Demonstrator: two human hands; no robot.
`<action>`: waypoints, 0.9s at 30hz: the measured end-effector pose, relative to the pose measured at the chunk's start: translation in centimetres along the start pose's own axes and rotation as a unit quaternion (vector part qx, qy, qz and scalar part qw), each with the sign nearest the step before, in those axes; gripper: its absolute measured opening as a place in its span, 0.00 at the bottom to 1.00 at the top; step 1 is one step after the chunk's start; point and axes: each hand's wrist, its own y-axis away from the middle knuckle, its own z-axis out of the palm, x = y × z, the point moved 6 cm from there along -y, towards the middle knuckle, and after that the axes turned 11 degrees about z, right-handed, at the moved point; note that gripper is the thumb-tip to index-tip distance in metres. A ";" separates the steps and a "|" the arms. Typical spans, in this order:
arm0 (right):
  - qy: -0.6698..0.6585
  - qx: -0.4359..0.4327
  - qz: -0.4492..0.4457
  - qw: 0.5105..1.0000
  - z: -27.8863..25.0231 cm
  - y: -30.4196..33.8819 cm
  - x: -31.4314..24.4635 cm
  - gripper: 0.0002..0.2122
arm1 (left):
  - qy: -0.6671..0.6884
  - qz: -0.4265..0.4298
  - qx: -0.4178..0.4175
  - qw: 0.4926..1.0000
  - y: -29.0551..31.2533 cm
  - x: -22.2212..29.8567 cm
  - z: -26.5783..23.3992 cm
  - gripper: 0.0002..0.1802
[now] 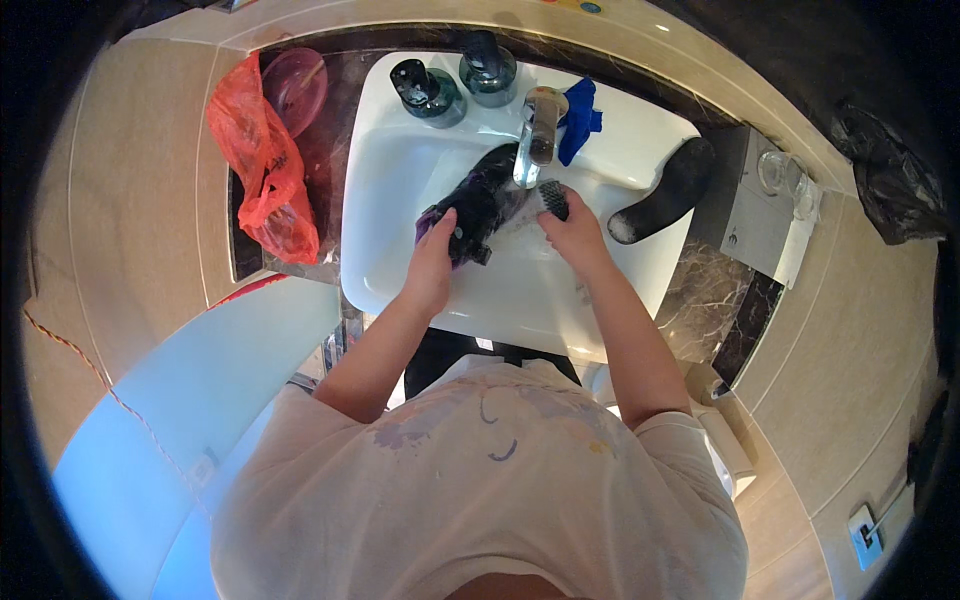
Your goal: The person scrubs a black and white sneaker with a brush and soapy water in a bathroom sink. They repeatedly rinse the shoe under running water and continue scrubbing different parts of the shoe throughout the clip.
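Note:
Over the white washbasin (pixel 385 265), my left hand (pixel 434 258) is closed around the near end of a dark shoe (pixel 478 200) with purple showing at its side. The shoe lies tilted in the bowl, its far end just left of the tap (pixel 541 135). My right hand (pixel 578 238) grips a small scrubbing brush (pixel 553 200) with dark bristles, to the right of the shoe and apart from it. Whitish suds or water blur the space between them. On the basin's right rim rests a long black insole-shaped piece (pixel 668 195) with foam at its near end.
Two dark green pump bottles (pixel 430 95) stand on the basin's back left. A blue cloth-like piece (pixel 579 120) sits beside the tap. Left on the counter are a red plastic bag (pixel 265 165) and a pink bowl (pixel 297 90). A grey box (pixel 765 215) with glassware stands right.

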 end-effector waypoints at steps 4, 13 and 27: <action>-0.203 -0.087 0.050 0.974 0.2 0.7 -0.9 0.30 | -0.013 -0.050 -0.016 0.999 -0.6 0.1 1.8 0.22; 0.043 0.084 -0.065 0.993 -1.3 2.4 -3.6 0.30 | 0.060 -0.111 -0.125 0.984 -1.1 0.6 3.2 0.22; 0.043 0.041 -0.070 0.996 -0.2 2.0 0.0 0.30 | -0.626 0.208 -0.285 0.696 -10.1 -3.3 9.7 0.18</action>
